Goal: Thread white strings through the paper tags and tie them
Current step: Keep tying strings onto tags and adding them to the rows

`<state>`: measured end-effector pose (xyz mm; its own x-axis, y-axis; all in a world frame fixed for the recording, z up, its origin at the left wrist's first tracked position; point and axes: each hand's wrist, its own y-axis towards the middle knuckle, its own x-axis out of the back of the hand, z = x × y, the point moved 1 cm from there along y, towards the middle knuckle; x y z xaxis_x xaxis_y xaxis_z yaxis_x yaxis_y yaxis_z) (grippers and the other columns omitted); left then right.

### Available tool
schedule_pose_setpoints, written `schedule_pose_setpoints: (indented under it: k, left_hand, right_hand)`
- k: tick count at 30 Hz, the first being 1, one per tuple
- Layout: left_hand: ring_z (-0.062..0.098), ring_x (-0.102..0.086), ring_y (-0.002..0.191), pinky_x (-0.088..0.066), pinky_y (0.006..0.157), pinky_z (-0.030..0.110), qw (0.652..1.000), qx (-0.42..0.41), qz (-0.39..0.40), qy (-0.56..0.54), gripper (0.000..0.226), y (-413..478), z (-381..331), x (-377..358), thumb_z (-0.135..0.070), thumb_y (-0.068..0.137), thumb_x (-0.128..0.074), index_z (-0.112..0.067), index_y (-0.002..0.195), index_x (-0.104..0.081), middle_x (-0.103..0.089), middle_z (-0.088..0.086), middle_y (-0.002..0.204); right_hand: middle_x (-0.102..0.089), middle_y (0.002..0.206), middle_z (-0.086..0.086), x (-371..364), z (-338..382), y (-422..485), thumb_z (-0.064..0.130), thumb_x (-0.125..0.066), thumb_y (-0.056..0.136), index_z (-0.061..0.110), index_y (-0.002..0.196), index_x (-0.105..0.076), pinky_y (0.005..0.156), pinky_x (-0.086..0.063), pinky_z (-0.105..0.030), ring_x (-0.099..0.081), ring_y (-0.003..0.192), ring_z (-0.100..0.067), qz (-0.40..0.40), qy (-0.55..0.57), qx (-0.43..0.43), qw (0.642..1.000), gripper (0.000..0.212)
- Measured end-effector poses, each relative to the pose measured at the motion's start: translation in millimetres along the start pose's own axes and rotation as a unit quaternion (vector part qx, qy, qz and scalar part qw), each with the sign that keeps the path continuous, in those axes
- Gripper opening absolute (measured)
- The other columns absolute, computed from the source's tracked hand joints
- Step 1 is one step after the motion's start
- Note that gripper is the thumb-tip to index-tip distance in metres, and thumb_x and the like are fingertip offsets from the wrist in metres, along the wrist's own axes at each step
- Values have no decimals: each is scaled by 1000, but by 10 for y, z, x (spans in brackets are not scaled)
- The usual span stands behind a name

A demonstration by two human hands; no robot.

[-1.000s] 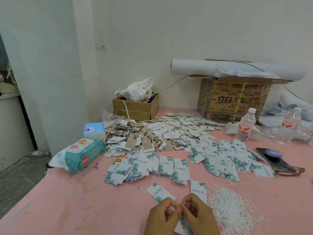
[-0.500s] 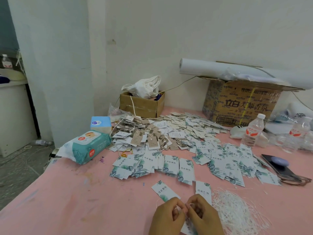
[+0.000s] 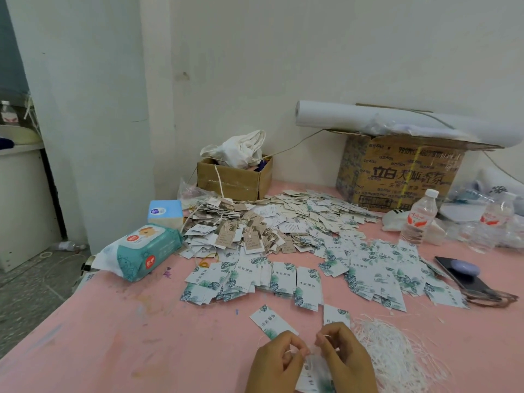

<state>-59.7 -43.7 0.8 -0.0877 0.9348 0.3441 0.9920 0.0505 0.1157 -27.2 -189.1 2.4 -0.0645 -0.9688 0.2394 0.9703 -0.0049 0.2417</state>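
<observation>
Checker: Hands first, from the head view: where are they?

Watcher: Low in the picture, at the near edge of the pink table [image 3: 127,336]. The left hand [image 3: 276,361] and right hand [image 3: 344,358] are close together, fingertips almost meeting, fingers curled.

Checker: Clamped on what?

Watcher: Each pinches a thin white string [image 3: 288,351]; a small loop of it shows at each hand.

Checker: And the tag?

Watcher: One paper tag [image 3: 313,377] sits under and between the hands. Its long axis runs from the fingertips toward the bottom edge of the frame, leaf print at the near end. Which fingers hold it, I cannot tell; the hands cover its top.

Checker: Other tags nearby?

Watcher: A loose tag [image 3: 272,321] lies flat just beyond the left hand, long axis slanting from far-left to near-right. A second tag [image 3: 336,314] lies just beyond the right hand, pointing almost straight away. Farther off, a row of tags [image 3: 255,282] overlaps, and a wide heap of tags [image 3: 377,268] spreads to the right.

Checker: The string supply?

Watcher: A tangled pile of strings [image 3: 397,355] lies just right of the right hand.

Checker: Anything else?

Watcher: A wipes pack [image 3: 141,251] on the left, a water bottle [image 3: 419,219] and a phone [image 3: 459,276] on the right, a printed carton [image 3: 402,174] against the wall.
</observation>
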Motion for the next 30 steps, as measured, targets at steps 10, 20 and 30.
schedule_pose_setpoints:
  k: [10, 20, 30]
  left_hand:
    - [6, -29, 44, -26, 50, 14, 1000, -1, -7, 9, 13, 10, -15, 20, -23, 90, -61, -27, 78, -62, -28, -6, 41]
    - [5, -28, 47, -26, 51, 14, 1000, 2, -14, 0, 14, 15, -31, 31, -19, 89, -64, -24, 76, -65, -28, -8, 43]
    - [8, -27, 48, -22, 49, 17, 999, 0, -32, 3, 17, 9, -18, 32, -12, 87, -67, -17, 71, -66, -28, -7, 47]
  right_hand:
    - [-64, 61, -3, 1, -16, -16, 11, -64, 89, 20, 77, -61, 60, -42, -23, -54, 54, -11, -23, -20, 17, 999, 15]
    - [-59, 87, 16, 24, 41, 19, 4, -62, 67, 31, 80, -63, 72, -40, -22, -50, 86, -6, -114, -212, 192, 952, 29]
    - [-56, 80, 28, -27, 120, 25, 33, -59, 89, 46, 84, -49, 91, -37, -22, -44, 95, 5, 119, -244, 72, 960, 16]
